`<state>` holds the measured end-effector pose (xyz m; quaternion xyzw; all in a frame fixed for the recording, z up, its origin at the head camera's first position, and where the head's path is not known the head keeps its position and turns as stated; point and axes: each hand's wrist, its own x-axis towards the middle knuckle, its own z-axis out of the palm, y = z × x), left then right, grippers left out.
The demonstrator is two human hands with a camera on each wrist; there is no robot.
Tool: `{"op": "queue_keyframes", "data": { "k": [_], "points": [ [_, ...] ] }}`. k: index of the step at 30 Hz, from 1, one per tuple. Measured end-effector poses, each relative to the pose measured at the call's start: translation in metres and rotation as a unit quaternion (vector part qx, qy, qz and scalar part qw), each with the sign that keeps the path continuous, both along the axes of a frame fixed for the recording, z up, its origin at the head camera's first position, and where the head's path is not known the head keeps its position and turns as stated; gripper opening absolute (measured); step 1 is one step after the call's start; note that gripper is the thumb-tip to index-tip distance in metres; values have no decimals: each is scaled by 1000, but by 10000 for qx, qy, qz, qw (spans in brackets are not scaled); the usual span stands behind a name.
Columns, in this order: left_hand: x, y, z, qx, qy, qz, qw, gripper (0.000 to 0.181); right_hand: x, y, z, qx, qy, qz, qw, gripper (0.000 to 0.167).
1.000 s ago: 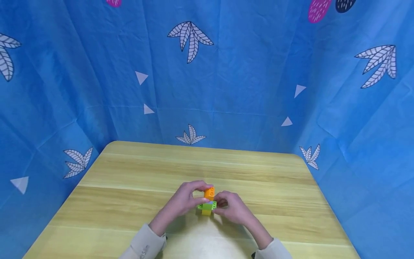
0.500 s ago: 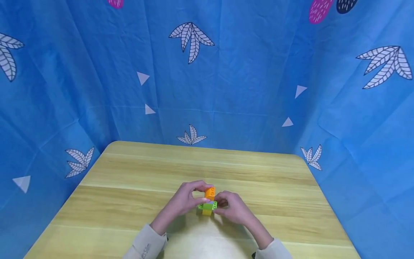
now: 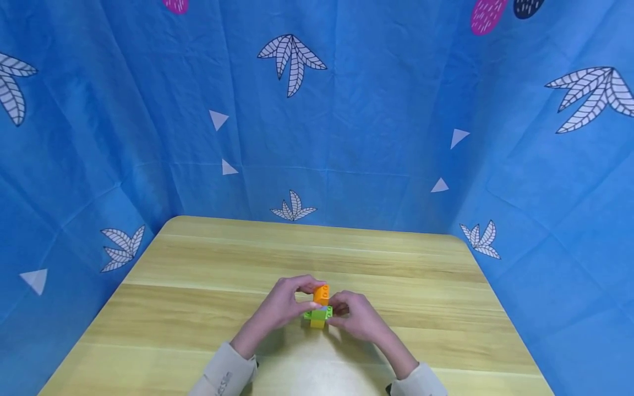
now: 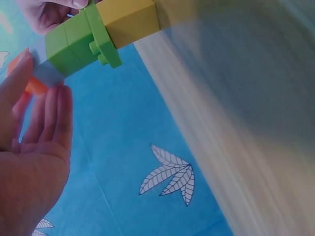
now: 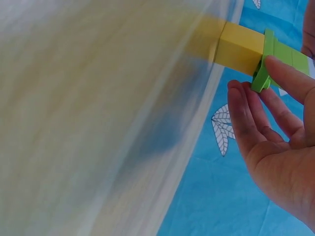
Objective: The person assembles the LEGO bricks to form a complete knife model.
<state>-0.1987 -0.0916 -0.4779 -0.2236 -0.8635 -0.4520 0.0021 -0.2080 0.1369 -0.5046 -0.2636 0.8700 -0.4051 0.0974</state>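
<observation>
A small tower of toy building bricks stands on the table. At its base is a yellow brick [image 4: 132, 22], then a flat, wider green brick [image 5: 268, 49] and lime-green bricks [image 4: 74, 43]. Above those comes a pale blue brick [image 4: 49, 73], partly covered, and an orange brick [image 3: 321, 295] tops the tower. My left hand [image 3: 281, 303] pinches the orange brick between thumb and fingers, from the left. On the other side, my right hand [image 3: 359, 318] pinches the jutting end of the flat green brick. In the right wrist view its thumb lies against that end.
The wooden table [image 3: 213, 258] reaches out around the tower on all sides. Blue curtains [image 3: 376, 137] with white leaf prints hang behind it and along both sides.
</observation>
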Motion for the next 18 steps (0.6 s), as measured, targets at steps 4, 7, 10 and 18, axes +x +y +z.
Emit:
{"op": "queue_keyframes", "data": {
  "k": [4, 7, 10, 18],
  "points": [
    [-1, 1, 2, -16, -61, -18, 10000, 41, 0, 1, 1, 5, 5, 20, 10000, 29],
    [0, 1, 3, 35, -126, -8, 9999, 42, 0, 1, 3, 24, 19, 13, 10000, 30],
    [0, 2, 3, 77, -133, -5, 9999, 42, 0, 2, 3, 37, 38, -15, 10000, 30],
    [1, 0, -1, 163, -241, 39, 9996, 44, 1, 1, 2, 26, -25, 6, 10000, 31]
  ]
}}
